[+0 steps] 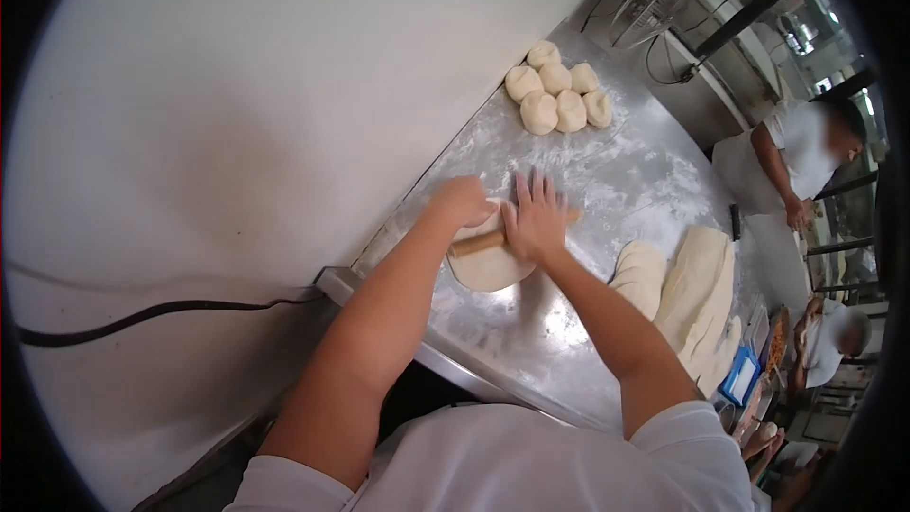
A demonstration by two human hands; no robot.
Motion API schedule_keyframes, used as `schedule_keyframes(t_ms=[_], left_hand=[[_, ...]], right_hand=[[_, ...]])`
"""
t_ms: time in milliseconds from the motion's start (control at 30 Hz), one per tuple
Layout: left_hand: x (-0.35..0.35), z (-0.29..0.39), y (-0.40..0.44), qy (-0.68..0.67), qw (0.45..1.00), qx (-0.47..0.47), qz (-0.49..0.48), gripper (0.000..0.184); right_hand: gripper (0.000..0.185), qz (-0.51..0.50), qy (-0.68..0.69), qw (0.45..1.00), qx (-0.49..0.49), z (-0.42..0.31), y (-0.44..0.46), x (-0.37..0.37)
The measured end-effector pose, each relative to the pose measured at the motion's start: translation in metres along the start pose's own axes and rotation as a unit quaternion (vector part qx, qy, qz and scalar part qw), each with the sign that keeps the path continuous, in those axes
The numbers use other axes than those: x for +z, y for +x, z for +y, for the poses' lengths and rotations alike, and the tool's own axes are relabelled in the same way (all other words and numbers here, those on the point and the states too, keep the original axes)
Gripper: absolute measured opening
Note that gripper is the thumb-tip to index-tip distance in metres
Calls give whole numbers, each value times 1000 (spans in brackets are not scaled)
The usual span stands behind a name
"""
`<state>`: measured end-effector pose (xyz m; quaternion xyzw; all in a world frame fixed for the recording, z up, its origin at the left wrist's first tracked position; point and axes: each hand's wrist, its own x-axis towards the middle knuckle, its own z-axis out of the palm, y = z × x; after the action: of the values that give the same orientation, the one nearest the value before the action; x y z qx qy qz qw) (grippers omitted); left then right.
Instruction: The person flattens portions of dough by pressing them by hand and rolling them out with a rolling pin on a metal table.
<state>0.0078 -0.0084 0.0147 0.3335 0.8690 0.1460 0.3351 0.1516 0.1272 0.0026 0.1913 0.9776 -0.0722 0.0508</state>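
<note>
A flattened round of dough (491, 271) lies on the floured metal table, with a wooden rolling pin (479, 244) across it. My left hand (460, 201) is closed at the dough's far left edge, its fingertips pinching the rim. On the rolling pin rests my right hand (536, 220), palm down over its right part, fingers stretched out and spread. The pin's right end shows just past that hand. Part of the dough is hidden under the pin and both hands.
Several dough balls (555, 85) sit grouped at the table's (654, 156) far end by the wall. Long folded dough sheets (697, 289) lie at right, near a blue-edged box (740, 375). Co-workers stand along the right side. A wire fan (654, 0) is beyond the table.
</note>
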Motion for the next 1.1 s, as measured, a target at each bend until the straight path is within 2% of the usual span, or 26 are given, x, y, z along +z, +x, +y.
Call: schedule_keyframes(t_ms=[133, 233, 400, 467, 567, 667, 700, 767, 900, 1000, 1067, 1100], left_hand=[[-8, -6, 0, -21, 998, -28, 49, 53], [-5, -14, 4, -34, 996, -26, 83, 48], [9, -26, 24, 25, 997, 25, 69, 46], [19, -34, 35, 35, 998, 35, 44, 47], [-2, -18, 10, -4, 1000, -4, 13, 53], [-1, -16, 9, -17, 999, 11, 28, 57], [-2, -12, 7, -17, 999, -2, 29, 56], [-11, -4, 2, -14, 999, -29, 31, 54], [-15, -9, 7, -46, 995, -68, 64, 62], [-11, -9, 4, -53, 996, -65, 42, 69], [-20, -1, -2, -40, 997, -61, 7, 70], [-21, 2, -3, -9, 999, -36, -12, 67]], right_hand=[[77, 70, 45, 996, 32, -20, 76, 1], [74, 118, 62, 991, 24, -20, 79, 9], [68, 52, 64, 996, -42, 15, -65, 14], [64, 65, 68, 994, -49, 24, -123, 18], [61, 35, 80, 995, -41, 31, -169, 11], [62, 3, 66, 996, -67, 36, -137, 4], [64, -9, 82, 996, -38, 32, -109, 8], [70, 11, 6, 1000, -16, 15, -40, 16], [80, 110, 46, 992, 38, -32, 80, -2], [81, 140, 49, 989, 25, -29, 78, 5], [78, 149, 68, 986, 17, -16, 27, 15], [75, 106, 28, 994, 4, -7, -7, 18]])
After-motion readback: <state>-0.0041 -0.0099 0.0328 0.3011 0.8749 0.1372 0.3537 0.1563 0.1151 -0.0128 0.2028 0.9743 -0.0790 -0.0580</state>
